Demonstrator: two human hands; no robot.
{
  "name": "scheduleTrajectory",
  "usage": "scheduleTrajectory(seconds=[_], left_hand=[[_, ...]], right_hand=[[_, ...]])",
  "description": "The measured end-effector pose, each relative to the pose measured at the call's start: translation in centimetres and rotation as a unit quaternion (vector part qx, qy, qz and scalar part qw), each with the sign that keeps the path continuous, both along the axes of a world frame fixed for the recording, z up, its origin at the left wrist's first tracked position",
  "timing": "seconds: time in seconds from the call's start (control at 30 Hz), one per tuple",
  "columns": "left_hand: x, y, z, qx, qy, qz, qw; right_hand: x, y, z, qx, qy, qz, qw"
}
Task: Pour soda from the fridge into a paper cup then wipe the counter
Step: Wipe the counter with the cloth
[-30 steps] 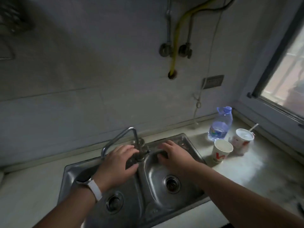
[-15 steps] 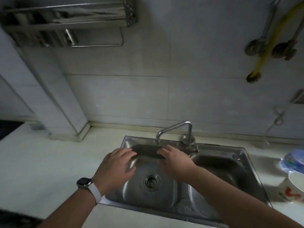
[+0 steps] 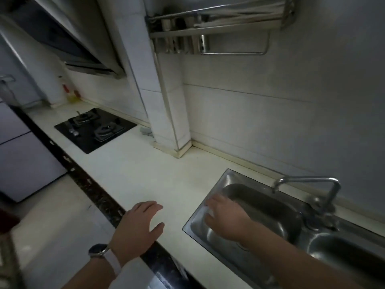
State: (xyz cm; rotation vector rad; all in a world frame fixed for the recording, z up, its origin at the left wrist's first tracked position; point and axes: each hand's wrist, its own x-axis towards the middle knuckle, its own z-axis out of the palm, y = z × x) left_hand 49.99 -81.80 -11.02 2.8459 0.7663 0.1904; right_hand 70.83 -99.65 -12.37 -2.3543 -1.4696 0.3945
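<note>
My left hand (image 3: 137,228) hovers flat over the front edge of the pale counter (image 3: 145,174), fingers spread, holding nothing; a watch sits on its wrist. My right hand (image 3: 225,217) reaches over the left basin of the steel sink (image 3: 260,197), fingers apart and empty. A pale bright patch beside its fingertips looks like glare on the steel. No paper cup, soda or cloth is in view.
A faucet (image 3: 308,180) arches over the sink. A black gas hob (image 3: 93,130) lies far left on the counter, under a range hood (image 3: 62,38). A tiled pillar (image 3: 164,101) meets the counter's back edge below a steel wall rack (image 3: 208,28). A pale appliance front (image 3: 20,153) stands at left.
My view has swung left: the cups and water bottle have left the frame, the hob and pillar have come in. My left hand moved off the sink to the counter edge.
</note>
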Motion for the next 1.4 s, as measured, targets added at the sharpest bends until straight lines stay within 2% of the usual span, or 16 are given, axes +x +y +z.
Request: scheduleTrajectory(seconds=[0.17, 0.3, 0.8, 1.07, 1.4], left_hand=[[-4.6, 4.0, -0.7, -0.023, 0.019, 0.058, 0.998], [-7.7, 8.7, -1.3, -0.047, 0.027, 0.066, 0.996], [-20.7, 31.5, -2.3, -0.069, -0.022, 0.121, 0.99], [-22.4, 37.2, -2.1, -0.064, -0.049, 0.136, 0.987], [-18.7, 47.2, -3.3, -0.054, 0.007, 0.108, 0.993]], right_hand=[[-2.8, 5.5, 0.1, -0.022, -0.036, 0.032, 0.999], [-5.2, 10.3, -0.5, -0.054, -0.048, 0.051, 0.996], [-18.3, 34.0, -0.2, -0.085, -0.067, 0.103, 0.989], [-19.0, 41.1, 0.7, -0.083, -0.07, 0.099, 0.989], [-16.0, 51.5, -3.3, -0.096, -0.031, 0.108, 0.989]])
